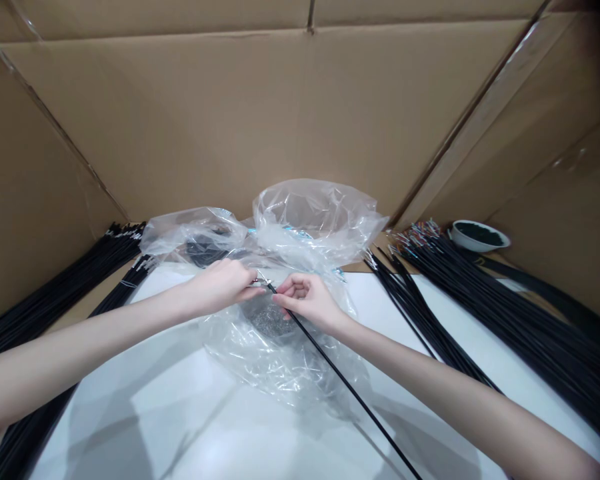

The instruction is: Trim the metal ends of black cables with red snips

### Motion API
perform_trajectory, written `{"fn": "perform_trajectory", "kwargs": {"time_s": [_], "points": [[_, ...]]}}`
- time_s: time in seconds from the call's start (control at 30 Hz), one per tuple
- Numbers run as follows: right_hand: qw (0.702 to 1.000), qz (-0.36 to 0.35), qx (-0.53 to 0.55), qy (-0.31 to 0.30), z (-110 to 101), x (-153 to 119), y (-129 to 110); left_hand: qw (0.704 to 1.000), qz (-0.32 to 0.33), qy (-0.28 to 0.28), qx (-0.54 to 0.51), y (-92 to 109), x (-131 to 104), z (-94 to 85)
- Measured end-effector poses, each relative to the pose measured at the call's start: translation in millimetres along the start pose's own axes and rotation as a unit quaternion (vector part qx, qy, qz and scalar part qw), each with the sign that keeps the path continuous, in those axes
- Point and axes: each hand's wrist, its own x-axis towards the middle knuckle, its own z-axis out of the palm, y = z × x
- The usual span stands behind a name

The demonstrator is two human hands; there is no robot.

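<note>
Cardboard walls (260, 113) stand behind the white counter (190, 413); black cable bundles (500, 327) line its left and right edges. Clear plastic bags (315, 207) slump over the far edge. A single black cable (350, 387) slants from mid-counter to the near edge. A bowl (463, 240) sits by the far right corner. The right hand (307, 298) pinches the cable near its tip, other fingers curled; the left hand (230, 280) nearly closes at a small shiny piece (268, 283) there, its grip unclear.
</note>
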Motion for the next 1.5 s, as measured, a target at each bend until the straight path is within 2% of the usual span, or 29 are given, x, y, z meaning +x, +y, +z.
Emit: {"fn": "perform_trajectory", "kwargs": {"time_s": [0.17, 0.43, 0.67, 0.8, 0.97, 1.1, 1.2, 1.5], "points": [[1.0, 0.007, -0.009, -0.004, 3.1, -0.7, 1.6, 1.0, 0.007, 0.012, 0.018, 3.0, 2.7, 10.5], [0.999, -0.013, -0.042, 0.009, 3.5, -0.1, 6.5, 0.998, 0.018, 0.043, -0.03, -6.1, 4.7, 28.8], [0.999, 0.02, 0.006, 0.026, -4.7, 0.8, 8.9, 0.998, 0.004, 0.009, -0.061, -12.3, -5.6, 18.0], [0.999, 0.022, 0.009, 0.023, -5.9, 0.3, 10.0, 0.999, -0.002, 0.012, -0.05, -8.9, -7.3, 12.5], [1.0, 0.009, 0.001, 0.003, -1.8, -0.1, 5.9, 1.0, 0.009, 0.02, -0.012, -4.7, 1.0, 16.0], [1.0, 0.013, -0.015, -0.024, 2.5, -0.2, 0.9, 1.0, 0.01, -0.017, 0.019, -0.4, 8.9, 17.8], [1.0, 0.013, -0.024, -0.014, 3.7, 0.6, 2.5, 0.999, 0.007, -0.03, 0.024, 1.2, 11.7, 16.6], [0.997, 0.046, 0.061, 0.007, -3.5, 1.4, 13.0, 0.999, -0.033, -0.024, 0.015, -9.4, -4.7, 14.7]]}}
